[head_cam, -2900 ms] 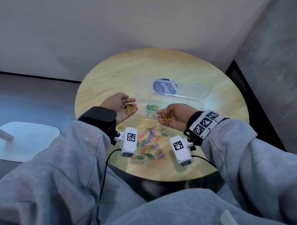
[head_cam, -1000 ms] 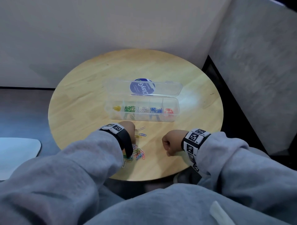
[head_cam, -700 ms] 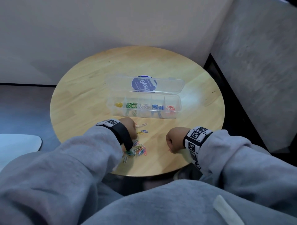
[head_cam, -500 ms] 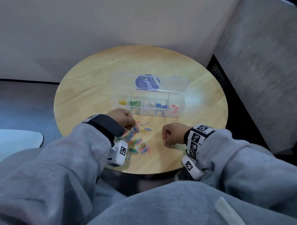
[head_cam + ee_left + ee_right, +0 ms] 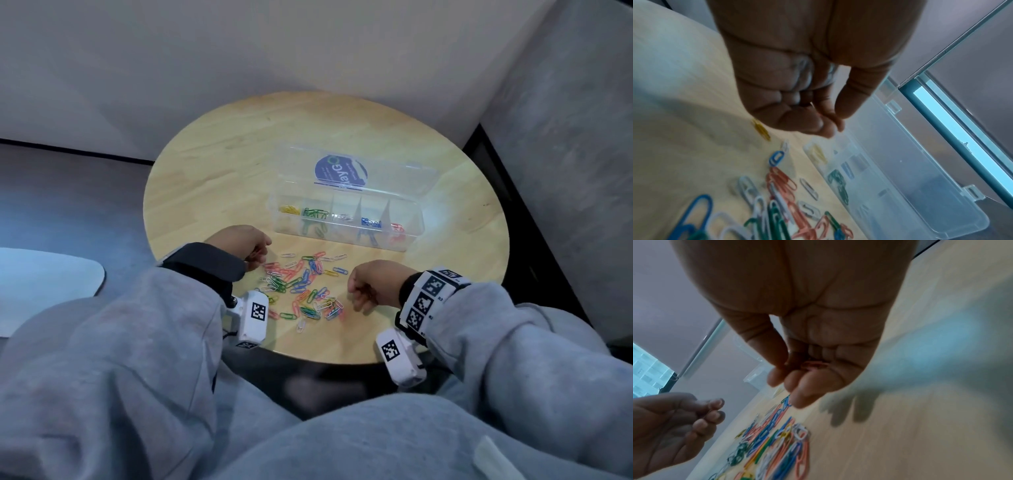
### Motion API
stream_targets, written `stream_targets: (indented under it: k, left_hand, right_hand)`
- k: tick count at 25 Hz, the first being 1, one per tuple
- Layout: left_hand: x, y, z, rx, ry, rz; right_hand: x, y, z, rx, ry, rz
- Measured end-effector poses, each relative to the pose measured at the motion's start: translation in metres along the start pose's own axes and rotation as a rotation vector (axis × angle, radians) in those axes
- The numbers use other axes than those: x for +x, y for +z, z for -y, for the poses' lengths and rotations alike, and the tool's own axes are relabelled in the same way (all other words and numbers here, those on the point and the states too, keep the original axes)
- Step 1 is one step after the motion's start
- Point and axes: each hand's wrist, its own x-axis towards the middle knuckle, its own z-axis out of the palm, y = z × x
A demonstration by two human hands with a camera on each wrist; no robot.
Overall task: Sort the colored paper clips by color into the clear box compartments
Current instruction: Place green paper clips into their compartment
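The clear box (image 5: pixel 343 237) stands open at mid-table, with yellow, green, white, blue and red clips in separate compartments from left to right. Nearer me lies a mixed pile of paper clips (image 5: pixel 303 287). My left hand (image 5: pixel 259 255) hovers at the pile's left edge with its fingers curled. In the left wrist view that left hand (image 5: pixel 830 125) has thumb and forefinger tips together, and pale glints in its fold look like white clips (image 5: pixel 803 66). My right hand (image 5: pixel 356 294) is at the pile's right edge. Its curled fingers (image 5: pixel 807 386) hold red clips (image 5: pixel 813 365).
The box's lid (image 5: pixel 394 180) lies flat behind it, bearing a blue round label. The round wooden table (image 5: pixel 212 192) stands against a pale wall, with a grey wall on the right. A white seat (image 5: pixel 44 284) is to the left, below the table.
About three seconds ago both hands held yellow clips up by the box. They are now down at the pile. In the last second my left hand moved from over the pile to its left edge.
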Motion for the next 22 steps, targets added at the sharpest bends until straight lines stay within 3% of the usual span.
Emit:
stream_targets:
  k: [4, 7, 16, 22]
  left_hand:
    - [0.004, -0.007, 0.003, 0.460, 0.104, -0.003]
    - [0.000, 0.000, 0.007, 0.656, 0.131, -0.043]
    - [0.012, 0.010, 0.007, 0.861, 0.161, 0.018]
    - [0.018, 0.010, 0.013, 0.891, 0.088, 0.089]
  right_hand:
    - [-0.001, 0.000, 0.011, -0.643, -0.216, -0.222]
    - [0.004, 0.004, 0.026, -0.866, -0.288, -0.306]
    - [0.029, 0.039, 0.057, -1.073, -0.362, -0.182]
    - [0.036, 0.050, 0.060, -1.086, -0.346, -0.233]
